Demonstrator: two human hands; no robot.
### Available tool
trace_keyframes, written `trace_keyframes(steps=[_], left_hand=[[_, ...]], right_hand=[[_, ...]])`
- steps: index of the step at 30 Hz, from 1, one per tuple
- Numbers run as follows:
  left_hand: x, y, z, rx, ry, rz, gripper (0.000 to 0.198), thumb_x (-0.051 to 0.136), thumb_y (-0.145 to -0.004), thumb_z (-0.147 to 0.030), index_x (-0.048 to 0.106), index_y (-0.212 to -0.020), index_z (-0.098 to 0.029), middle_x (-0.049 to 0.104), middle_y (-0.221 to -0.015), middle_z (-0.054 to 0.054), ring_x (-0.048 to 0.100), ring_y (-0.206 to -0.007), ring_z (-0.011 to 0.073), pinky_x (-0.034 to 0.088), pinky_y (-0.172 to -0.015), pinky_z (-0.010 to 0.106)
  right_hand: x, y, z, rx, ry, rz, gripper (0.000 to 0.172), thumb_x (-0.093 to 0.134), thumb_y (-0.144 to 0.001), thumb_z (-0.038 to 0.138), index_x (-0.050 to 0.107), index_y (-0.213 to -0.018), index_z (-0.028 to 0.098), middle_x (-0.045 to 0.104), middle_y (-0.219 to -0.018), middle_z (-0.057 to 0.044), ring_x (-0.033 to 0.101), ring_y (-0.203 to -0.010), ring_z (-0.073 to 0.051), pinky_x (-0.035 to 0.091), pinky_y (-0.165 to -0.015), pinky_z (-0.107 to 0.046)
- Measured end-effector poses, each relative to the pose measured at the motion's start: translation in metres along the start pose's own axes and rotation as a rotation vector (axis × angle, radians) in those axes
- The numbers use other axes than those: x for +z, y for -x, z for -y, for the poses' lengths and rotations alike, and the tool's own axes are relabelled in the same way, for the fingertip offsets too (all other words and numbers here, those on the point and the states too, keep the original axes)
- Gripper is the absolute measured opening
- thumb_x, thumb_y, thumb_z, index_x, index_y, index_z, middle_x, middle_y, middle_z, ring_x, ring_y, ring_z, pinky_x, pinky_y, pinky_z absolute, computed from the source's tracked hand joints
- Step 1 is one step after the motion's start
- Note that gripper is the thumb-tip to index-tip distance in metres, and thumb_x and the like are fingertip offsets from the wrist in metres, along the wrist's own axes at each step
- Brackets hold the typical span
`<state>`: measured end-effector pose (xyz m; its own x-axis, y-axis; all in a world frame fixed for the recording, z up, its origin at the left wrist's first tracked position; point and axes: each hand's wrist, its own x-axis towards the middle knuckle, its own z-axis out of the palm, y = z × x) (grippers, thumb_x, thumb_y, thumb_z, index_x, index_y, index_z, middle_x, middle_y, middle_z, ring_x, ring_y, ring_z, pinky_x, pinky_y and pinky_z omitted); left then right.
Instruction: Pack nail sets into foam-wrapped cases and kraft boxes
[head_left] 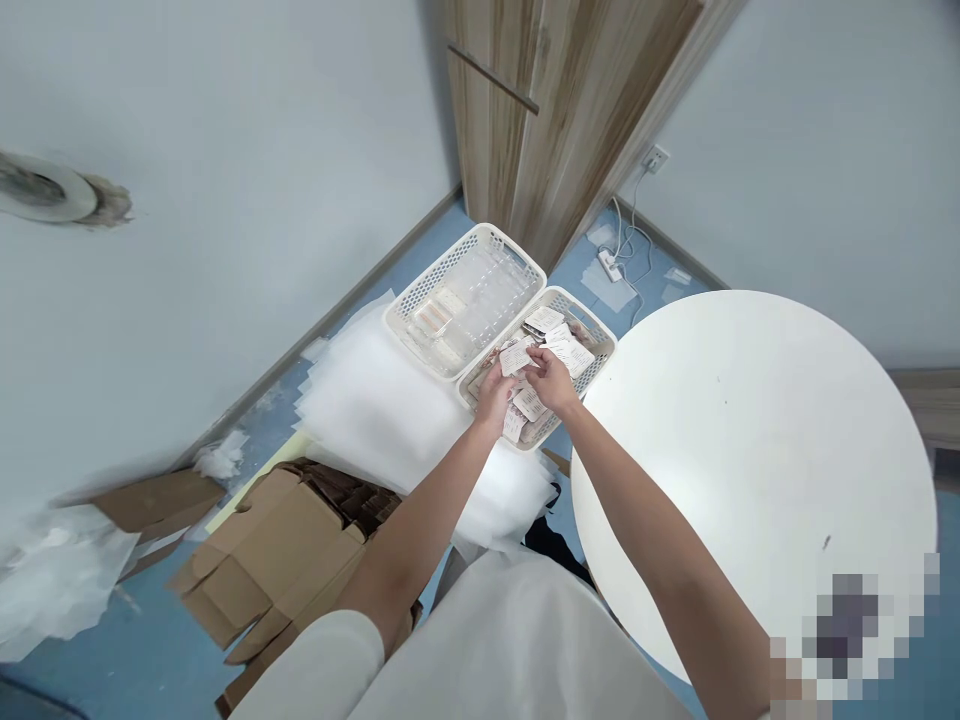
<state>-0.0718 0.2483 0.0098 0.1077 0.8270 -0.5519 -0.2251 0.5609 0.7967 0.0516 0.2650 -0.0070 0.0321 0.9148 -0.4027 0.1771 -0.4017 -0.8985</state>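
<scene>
Both hands are over the right-hand white plastic basket (611, 345), which is filled with small white printed cards (571, 355) lying in a loose heap. My left hand (493, 393) is closed on the near edge of a printed card (516, 357) above the heap. At that card's right side my right hand (551, 380) has its fingers pinched together, touching it. The fine print is too small to read. Against this basket's left side stands a second white basket (484, 232), with a few flat clear and pale packets (442, 312) on its bottom.
A round white table (750, 430) stands close on the right. White foam sheets (375, 390) are stacked at the left, beside flattened cardboard boxes (277, 550). Beyond the baskets are a wood-grain cabinet (555, 110) and a power strip (610, 265) with cables on the blue floor.
</scene>
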Motion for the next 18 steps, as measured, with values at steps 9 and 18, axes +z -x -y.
trace_keyframes(steps=[9, 18], left_hand=[[0.034, 0.044, 0.003, -0.044, -0.029, -0.057, 0.055, 0.064, -0.070, -0.041, 0.051, -0.117, -0.016, 0.055, -0.122, 0.012, 0.051, -0.111, 0.0235, 0.044, -0.083, 0.031], [0.088, 0.127, 0.026, -0.204, -0.050, 0.473, 0.049, 0.056, -0.072, -0.052, 0.059, -0.105, -0.015, 0.064, -0.104, 0.014, 0.063, -0.087, 0.0207, 0.045, -0.081, 0.033]], right_hand=[[-0.030, 0.096, 0.032, -0.238, 0.118, -0.115, 0.041, 0.049, -0.074, 0.019, 0.052, -0.114, 0.026, 0.056, -0.121, -0.003, 0.055, -0.107, -0.018, 0.046, -0.089, -0.036], [-0.102, 0.222, 0.016, -0.331, 0.187, -0.387, 0.043, 0.055, -0.075, 0.029, 0.050, -0.117, 0.028, 0.049, -0.128, -0.006, 0.046, -0.116, -0.023, 0.042, -0.089, -0.041]])
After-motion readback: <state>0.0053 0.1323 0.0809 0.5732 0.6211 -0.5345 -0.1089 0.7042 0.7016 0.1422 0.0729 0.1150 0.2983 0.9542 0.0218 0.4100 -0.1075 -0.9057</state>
